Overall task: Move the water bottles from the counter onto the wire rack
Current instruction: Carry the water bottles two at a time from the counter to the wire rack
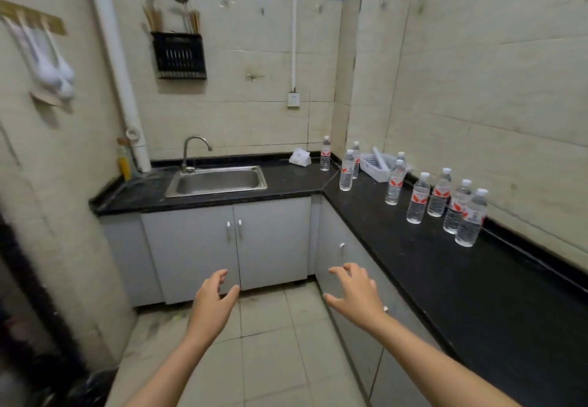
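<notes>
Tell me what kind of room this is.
Most likely a small home kitchen: a steel sink with a faucet is set into a black L-shaped counter, grey cabinets sit below it, and a utensil holder hangs on the tiled wall.

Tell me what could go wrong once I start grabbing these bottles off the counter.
1. The nearest bottle stands close beside its neighbour; gripping one could topple the other on the black counter.
2. The far bottle by the white basket stands behind another; reaching past may knock the front one.
3. The wire rack is out of view, so carrying means turning away; overloading the empty left hand and right hand risks drops.
</notes>
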Available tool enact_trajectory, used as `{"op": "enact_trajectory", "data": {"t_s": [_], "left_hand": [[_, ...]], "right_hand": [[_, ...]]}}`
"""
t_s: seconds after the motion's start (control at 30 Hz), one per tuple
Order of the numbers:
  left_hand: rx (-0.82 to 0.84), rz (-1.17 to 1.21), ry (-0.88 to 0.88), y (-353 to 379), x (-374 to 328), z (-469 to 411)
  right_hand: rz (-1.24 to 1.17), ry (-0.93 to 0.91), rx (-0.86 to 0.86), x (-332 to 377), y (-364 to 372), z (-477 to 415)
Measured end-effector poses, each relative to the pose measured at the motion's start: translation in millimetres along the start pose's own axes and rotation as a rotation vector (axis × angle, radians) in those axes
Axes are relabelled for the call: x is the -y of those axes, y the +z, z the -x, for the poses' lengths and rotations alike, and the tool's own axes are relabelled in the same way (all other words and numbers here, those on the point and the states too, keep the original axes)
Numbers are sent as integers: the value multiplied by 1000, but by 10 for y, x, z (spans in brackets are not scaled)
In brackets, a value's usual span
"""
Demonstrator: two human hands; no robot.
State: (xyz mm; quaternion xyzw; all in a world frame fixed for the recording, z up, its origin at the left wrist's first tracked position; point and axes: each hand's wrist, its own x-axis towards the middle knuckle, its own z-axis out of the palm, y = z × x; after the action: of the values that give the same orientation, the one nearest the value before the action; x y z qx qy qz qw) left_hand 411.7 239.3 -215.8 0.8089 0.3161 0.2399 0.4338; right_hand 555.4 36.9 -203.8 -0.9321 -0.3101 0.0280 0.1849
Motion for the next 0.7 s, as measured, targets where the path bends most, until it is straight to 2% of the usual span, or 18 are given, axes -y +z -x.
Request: {"op": "enact_trajectory", "data": {"t_s": [0.23,0.47,0.7], "left_hand": [[-17,-24,-8,111,223,-848],[-33,-54,-93,191,395,-2005],[-29,-5,-164,412,729,-2756]], "right_hand": [[-86,-2,16,-34,381,-926],[-225,32,8,22,589,-2165],[-240,27,108,200,976,-2991]]}}
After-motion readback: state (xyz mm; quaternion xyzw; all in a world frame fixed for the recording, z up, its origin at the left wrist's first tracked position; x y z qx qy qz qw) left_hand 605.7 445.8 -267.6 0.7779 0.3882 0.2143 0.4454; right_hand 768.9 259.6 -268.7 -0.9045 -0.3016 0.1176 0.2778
